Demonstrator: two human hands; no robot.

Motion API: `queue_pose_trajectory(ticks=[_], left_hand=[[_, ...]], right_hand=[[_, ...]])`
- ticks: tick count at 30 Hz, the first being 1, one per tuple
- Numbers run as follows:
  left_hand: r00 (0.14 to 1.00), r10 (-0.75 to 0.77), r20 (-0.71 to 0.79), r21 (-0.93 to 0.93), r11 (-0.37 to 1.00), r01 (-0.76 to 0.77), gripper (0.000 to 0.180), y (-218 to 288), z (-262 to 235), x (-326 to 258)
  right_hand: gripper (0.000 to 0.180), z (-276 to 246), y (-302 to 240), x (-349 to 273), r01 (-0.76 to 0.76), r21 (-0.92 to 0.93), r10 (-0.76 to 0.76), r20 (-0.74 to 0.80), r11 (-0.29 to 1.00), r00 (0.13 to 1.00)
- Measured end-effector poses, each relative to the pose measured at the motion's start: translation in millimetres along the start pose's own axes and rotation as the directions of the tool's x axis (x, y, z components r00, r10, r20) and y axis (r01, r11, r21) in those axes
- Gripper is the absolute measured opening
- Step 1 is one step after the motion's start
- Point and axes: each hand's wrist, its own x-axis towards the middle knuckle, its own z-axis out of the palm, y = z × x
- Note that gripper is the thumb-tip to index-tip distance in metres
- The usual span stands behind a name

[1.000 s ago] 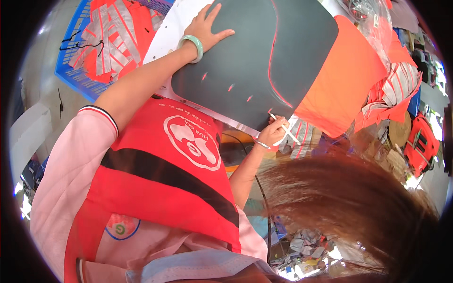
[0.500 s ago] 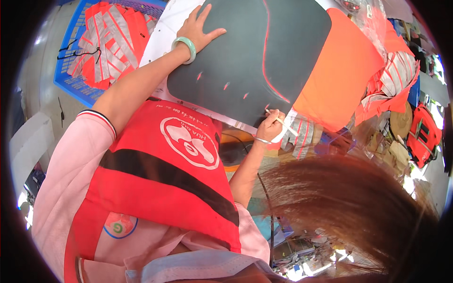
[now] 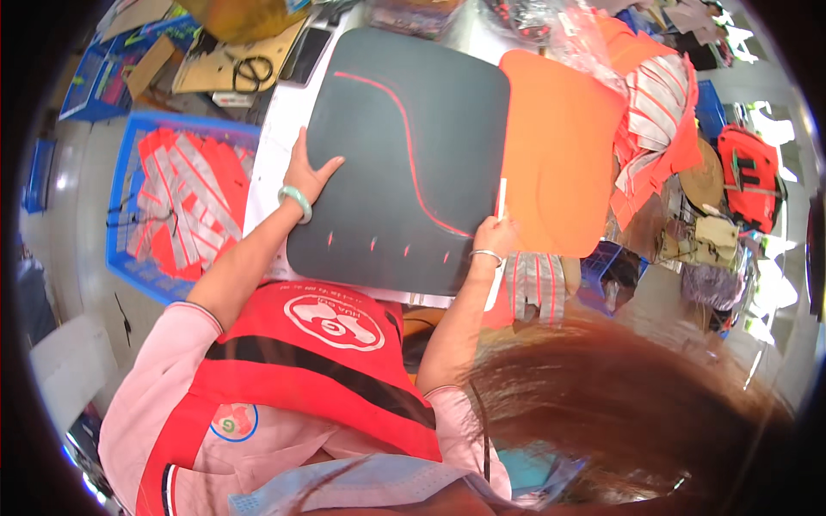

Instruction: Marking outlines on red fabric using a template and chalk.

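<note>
A dark grey panel (image 3: 370, 129) with rounded corners lies on the white worktop, marked with a curved red line and several short red dashes near its lower edge. My left hand (image 3: 311, 176), with a green bangle, is at the panel's left edge, its thumb over the top; the other fingers are partly hidden along the edge. Closed around a slim white pen (image 3: 502, 198), my right hand (image 3: 495, 232) touches the panel's lower right edge. An orange panel (image 3: 564, 146) of similar shape lies partly beneath the dark one.
A blue basket (image 3: 116, 206) of orange and silver reflective pieces (image 3: 194, 202) stands at left. Scissors (image 3: 252, 73) and a dark phone (image 3: 307, 56) lie at far left. More reflective pieces (image 3: 658, 112) are heaped at right. A red bag (image 3: 748, 176) lies farther right.
My left hand has gone from lying flat on the dark panel to its left edge. My right hand has taken the pen's tip off the panel and now rests at its right edge. The view has shifted.
</note>
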Motion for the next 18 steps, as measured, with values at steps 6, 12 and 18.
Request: queue_pose_trajectory(ticks=[6, 12, 18], left_hand=[[0.997, -0.056, 0.057, -0.258, 0.964, 0.069, 0.076, -21, -4, 9], [0.995, -0.036, 0.095, -0.415, 0.907, 0.073, 0.065, 5, -21, 15], [0.967, -0.032, 0.255, -0.722, 0.659, 0.212, 0.06, 35, -45, 20]], right_hand=[[0.041, -5, -18, -6, -0.062, -0.006, 0.062, 0.081, 0.998, 0.995], [0.042, 2, -18, -12, -0.078, 0.01, 0.077, 0.05, 0.997, 0.996], [0.041, 12, -8, -10, 0.008, 0.049, -0.005, -0.048, 0.999, 0.999]])
